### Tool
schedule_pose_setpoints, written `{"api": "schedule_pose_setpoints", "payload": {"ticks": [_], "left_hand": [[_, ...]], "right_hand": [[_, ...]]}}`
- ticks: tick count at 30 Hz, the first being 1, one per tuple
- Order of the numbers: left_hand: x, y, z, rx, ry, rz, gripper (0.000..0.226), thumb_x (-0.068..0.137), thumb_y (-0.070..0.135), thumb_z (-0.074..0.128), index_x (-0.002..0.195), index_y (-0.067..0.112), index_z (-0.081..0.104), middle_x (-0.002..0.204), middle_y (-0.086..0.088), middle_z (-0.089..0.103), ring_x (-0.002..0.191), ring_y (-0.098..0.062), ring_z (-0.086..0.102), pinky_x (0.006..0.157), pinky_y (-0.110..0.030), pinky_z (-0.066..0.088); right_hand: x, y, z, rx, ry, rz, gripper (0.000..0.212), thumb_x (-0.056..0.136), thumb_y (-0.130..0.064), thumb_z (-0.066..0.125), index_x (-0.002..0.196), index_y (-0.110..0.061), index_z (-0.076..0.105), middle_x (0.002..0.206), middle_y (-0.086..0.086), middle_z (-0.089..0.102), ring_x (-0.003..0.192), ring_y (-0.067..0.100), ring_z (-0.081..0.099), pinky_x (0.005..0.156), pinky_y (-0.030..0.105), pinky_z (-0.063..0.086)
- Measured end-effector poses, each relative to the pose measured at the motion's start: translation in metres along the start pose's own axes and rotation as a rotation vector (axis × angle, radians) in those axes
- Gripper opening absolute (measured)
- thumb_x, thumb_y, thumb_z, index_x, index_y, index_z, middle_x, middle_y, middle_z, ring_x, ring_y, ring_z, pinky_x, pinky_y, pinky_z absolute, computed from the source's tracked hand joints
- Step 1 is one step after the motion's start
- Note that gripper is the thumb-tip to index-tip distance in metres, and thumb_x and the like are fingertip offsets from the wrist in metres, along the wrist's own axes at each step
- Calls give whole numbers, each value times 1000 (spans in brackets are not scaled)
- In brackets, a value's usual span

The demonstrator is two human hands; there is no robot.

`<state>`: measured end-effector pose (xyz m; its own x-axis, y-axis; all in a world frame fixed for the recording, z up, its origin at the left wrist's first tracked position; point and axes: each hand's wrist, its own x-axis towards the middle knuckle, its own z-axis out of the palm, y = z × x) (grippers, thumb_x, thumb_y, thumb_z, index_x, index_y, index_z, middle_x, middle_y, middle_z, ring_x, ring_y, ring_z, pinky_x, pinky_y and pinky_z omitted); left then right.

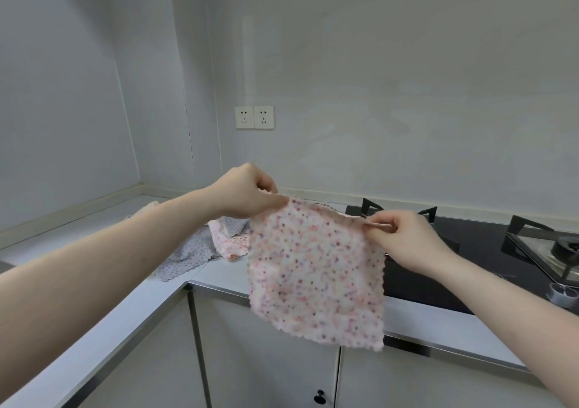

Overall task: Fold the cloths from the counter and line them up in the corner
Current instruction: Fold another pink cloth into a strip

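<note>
Pink floral cloth [316, 269]: hangs in the air in front of the counter edge, spread flat by its two top corners, lower edge loose and free over the cabinet doors.
Left hand [247, 193]: fingers pressed together, pinching the cloth's upper left corner.
Right hand [404, 238]: thumb and fingers pinching the upper right corner, just above the black gas hob [463, 251].
Step in hand: judged to be squaring the cloth out before the first fold.
How to do it well: keep both pinches level and the top edge taut, then bring corner to corner so the scalloped edges meet; laying it on the bare white counter [131, 294] would help crease it flat.
Still waiting: a grey dotted cloth [188, 251] and another pink cloth [228, 241] lie crumpled together near the corner.
Watch: keep the fabric clear of the hob's pan supports.
</note>
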<state>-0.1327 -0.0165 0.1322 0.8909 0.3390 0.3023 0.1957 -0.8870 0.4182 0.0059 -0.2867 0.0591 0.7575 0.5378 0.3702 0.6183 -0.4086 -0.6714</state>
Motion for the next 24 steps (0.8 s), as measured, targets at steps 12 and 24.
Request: {"api": "schedule_pose_setpoints", "payload": {"ticks": [12,24], "left_hand": [[43,-41,81,125,8,-72,16,92,44,71,97,31,80,102,7,75,96,-21,69,82,-39,60],[50,-41,119,-101,125,-65,16,96,30,68,104,28,81,104,6,77,93,-13,66,79,-25,48]], "right_hand": [[45,56,26,-207,-27,154,17,93,-37,69,84,-31,82,68,-10,72,74,13,65,67,27,50],[54,70,34,-18,117,205,18,86,-16,70,77,-30,77,82,-11,75,82,6,70,72,21,53]]}}
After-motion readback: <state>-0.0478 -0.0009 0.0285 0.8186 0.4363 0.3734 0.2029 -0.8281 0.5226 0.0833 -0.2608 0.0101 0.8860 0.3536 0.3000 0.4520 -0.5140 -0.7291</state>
